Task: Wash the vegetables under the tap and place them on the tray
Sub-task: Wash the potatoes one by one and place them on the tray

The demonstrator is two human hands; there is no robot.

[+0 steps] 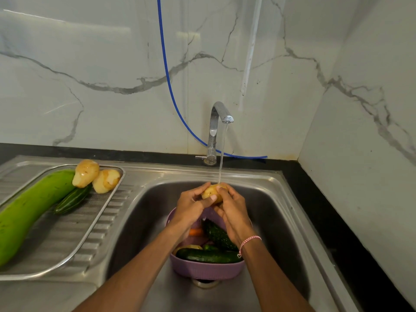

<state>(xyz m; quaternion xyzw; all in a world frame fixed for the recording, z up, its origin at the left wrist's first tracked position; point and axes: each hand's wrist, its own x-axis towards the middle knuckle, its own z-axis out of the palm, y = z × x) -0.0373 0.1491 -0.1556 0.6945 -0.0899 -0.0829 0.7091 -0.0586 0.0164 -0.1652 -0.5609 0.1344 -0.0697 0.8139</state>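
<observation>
Potato (212,193) sits gripped between both hands, left hand (191,204) and right hand (231,207), under the tap stream, tray (105,203) lying off to the left.

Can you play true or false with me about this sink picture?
1. The left hand and right hand hold a potato under water from the tap. True.
2. The tray holds three potatoes. False: two potatoes lie there.
3. The basket in the sink is purple. True.
4. The bottle gourd lies in the basket. False: the bottle gourd lies on the tray.
</observation>
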